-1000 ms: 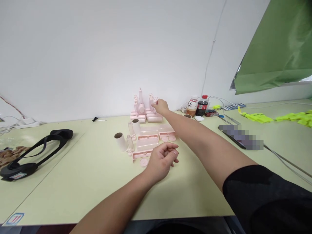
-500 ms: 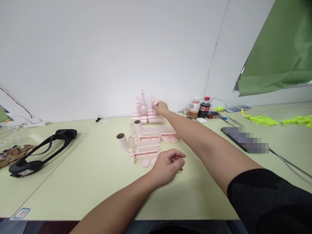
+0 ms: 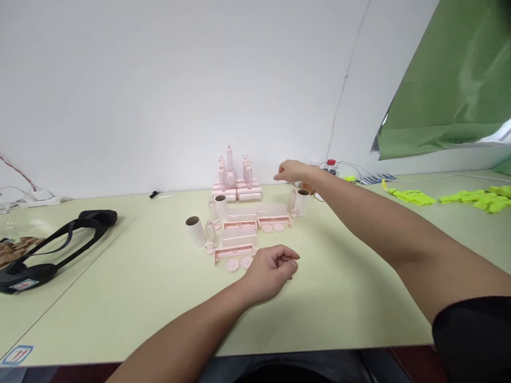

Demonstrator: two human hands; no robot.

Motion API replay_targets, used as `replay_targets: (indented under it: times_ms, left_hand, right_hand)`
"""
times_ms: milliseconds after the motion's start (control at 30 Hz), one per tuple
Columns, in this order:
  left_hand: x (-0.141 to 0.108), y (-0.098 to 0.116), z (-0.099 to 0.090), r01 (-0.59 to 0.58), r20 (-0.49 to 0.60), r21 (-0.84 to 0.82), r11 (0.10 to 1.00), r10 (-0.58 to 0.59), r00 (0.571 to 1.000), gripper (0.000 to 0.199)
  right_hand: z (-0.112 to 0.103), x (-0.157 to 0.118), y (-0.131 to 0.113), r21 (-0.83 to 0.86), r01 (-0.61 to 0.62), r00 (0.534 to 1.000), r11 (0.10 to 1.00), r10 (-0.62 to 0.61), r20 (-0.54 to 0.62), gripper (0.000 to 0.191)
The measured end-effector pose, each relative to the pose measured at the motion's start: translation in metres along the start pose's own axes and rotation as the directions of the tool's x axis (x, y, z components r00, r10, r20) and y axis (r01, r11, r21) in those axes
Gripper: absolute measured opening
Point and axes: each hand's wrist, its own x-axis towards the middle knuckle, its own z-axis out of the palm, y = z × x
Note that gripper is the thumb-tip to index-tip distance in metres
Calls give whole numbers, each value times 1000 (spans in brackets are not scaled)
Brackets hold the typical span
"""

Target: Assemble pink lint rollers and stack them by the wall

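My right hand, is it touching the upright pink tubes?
No, wall shows between the right hand and the upright pink tubes.

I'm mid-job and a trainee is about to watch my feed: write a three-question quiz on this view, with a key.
1. True or false: the right hand is farther across the table than the left hand.
2. How many white tubes with brown insides stand on the table?
3. Which is nearest the left hand?
A) pink discs
B) neon yellow strips
C) black headband

Key: 1 true; 2 three; 3 A
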Motion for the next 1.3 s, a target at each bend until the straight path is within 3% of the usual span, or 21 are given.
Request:
replay_targets:
  times_ms: [200,433,600,700,767,833,933,1000,1133,1233,1300]
  left_hand:
    - [2,1,-1,6,-14,13,1000,-6,1000,19]
    - [1,5,-5,15,-35,52,999,-13,999,19]
    - [1,3,-6,28,-42,55,998,-26,999,19]
    - [1,3,-5,60,-38,27,998,-59,998,23]
    - [3,3,-6,86,-33,-11,996,-87,996,28]
    - [5,3,-7,94,-27,-58,994,-96,995,37]
    - [7,6,-11,80,-37,-186,979,-88,995,52]
    - [8,9,-15,54,-55,-327,944,-76,996,61]
    - [13,17,-27,-78,-194,-509,857,-26,981,57]
    - [17,21,-36,-167,-349,-460,872,-4,937,49]
    - [19,21,-40,-207,-450,-369,906,20,893,48]
  right_hand:
    - [16,-48,49,-94,-52,999,994,51,-16,33]
    - [38,-62,72,-71,-51,994,996,44,-98,27]
    - [19,-70,76,-42,-75,982,996,66,-175,34]
    - [3,-89,70,54,-75,956,996,87,-280,39]
    - [-1,-108,59,189,21,929,982,51,-366,38]
    - [6,-130,44,344,195,897,918,-24,-442,40]
    - [32,-164,18,529,475,829,703,-157,-536,45]
    - [53,-182,5,545,570,793,615,-237,-562,50]
    - [83,-198,-8,392,685,716,614,-466,-519,53]
    - [90,-193,-6,347,680,730,646,-548,-409,53]
    - [93,-185,1,364,588,808,722,-507,-300,50]
